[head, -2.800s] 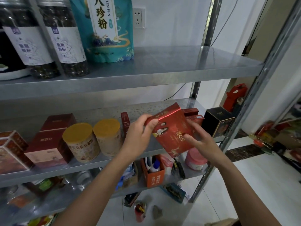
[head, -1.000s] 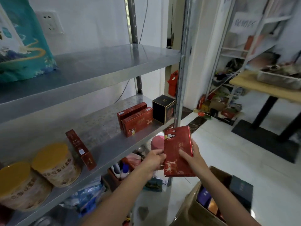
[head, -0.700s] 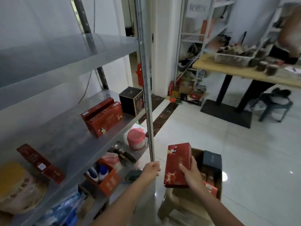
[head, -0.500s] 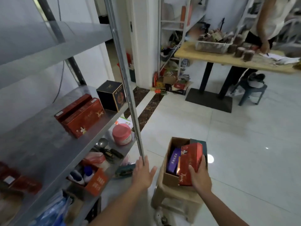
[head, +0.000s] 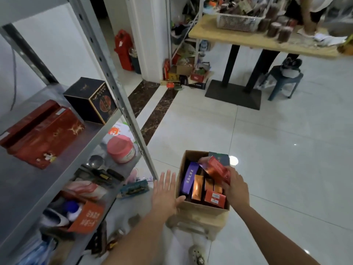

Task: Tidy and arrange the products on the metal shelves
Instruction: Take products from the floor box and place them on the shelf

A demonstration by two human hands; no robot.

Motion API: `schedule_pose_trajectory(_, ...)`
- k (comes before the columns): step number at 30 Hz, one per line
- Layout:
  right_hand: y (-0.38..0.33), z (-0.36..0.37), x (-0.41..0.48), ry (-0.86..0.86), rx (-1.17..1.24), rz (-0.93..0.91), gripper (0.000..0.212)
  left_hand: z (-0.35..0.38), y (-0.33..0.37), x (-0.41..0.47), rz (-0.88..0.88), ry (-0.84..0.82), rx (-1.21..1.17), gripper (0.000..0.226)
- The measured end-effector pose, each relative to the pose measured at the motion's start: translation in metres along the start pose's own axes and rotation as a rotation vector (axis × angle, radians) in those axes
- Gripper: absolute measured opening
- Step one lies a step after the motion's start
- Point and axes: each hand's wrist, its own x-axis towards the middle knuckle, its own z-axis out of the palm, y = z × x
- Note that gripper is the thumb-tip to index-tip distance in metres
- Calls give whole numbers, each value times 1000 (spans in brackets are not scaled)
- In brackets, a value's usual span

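Red box (head: 217,168) in R hand (head: 236,190) grip at carton (head: 202,209); L hand (head: 165,196) grip wide; 2 red shelf boxes (head: 44,131).

A white basket (head: 236,22) sits on a wooden table (head: 205,34), a stool (head: 285,81) nearby.

Right hand (head: 236,190): gripped a tilted red box (head: 217,167) at the mouth of the carton (head: 202,209).
Left hand (head: 165,194): flat, fingers spread, beside the carton's left wall.
Metal shelf (head: 57,169): carried two red cases (head: 42,134) and a black box (head: 91,100).
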Motion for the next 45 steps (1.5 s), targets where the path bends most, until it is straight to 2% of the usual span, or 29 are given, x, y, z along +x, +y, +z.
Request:
schedule_pose_trajectory(4,1,19,10,-37,128,65,46,13,2,20,-7,-15,21,89)
schedule_pose_trajectory(9,11,40,19,-4,78,148,50,25,3,43,-12,-54,17,91)
schedule_pose_trajectory(14,10,45,26,-51,-137,-12,53,33,9,59,-55,-95,-9,90)
schedule_pose_trajectory(18,21,44,19,94,71,-13,44,33,17,65,-32,-108,-48,90)
schedule_pose_trajectory(21,34,39,20,178,66,-145,53,33,18,68,-28,-104,-32,90)
schedule_pose_trajectory(23,39,32,24,229,61,-168,55,32,18,68,-40,-119,-20,90)
schedule_pose_trajectory(26,34,25,27,278,233,71,55,30,19,71,-44,-142,-16,89)
schedule_pose_trajectory(28,32,26,22,260,390,255,53,28,20,71,-46,-152,-18,89)
schedule_pose_trajectory(31,32,34,3,238,657,436,44,25,22,71,-44,-155,-7,89)
schedule_pose_trajectory(36,33,51,-23,83,814,602,40,21,25,69,-19,-134,-3,89)
schedule_pose_trajectory(39,32,53,-28,0,856,557,40,21,28,66,-10,-120,-35,90)
schedule_pose_trajectory(41,29,51,-27,-50,836,474,43,20,33,66,-12,-115,-145,90)
schedule_pose_trajectory(45,11,45,-18,-40,676,306,46,14,38,70,-40,-112,-340,90)
